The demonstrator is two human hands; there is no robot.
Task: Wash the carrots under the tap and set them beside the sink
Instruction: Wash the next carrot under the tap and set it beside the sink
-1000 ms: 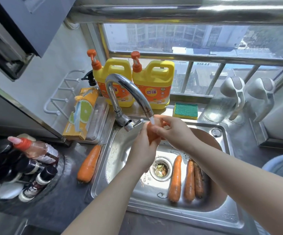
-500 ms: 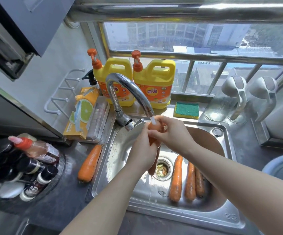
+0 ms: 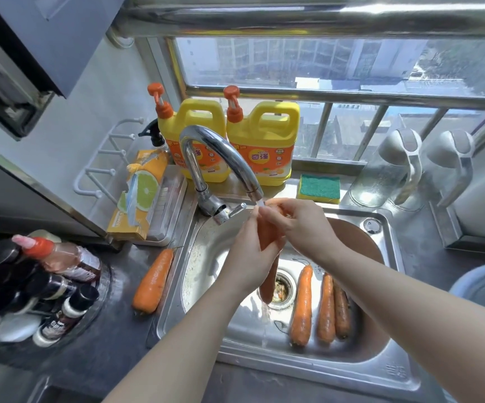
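Both hands grip 1 carrot (image 3: 268,239) upright under the tap (image 3: 220,152), left hand (image 3: 250,257) mid-shaft, right hand (image 3: 299,225) topping it; counter (image 3: 113,338) lies leftward.

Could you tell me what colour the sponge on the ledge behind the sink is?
Rectangular sponge: green top, yellow underneath; head view.

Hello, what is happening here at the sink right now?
A person holds one carrot upright under the running tap, the left hand gripping its middle and the right hand its top. Three more carrots lie in the sink to the right of the drain. One carrot already lies on the counter left of the sink.
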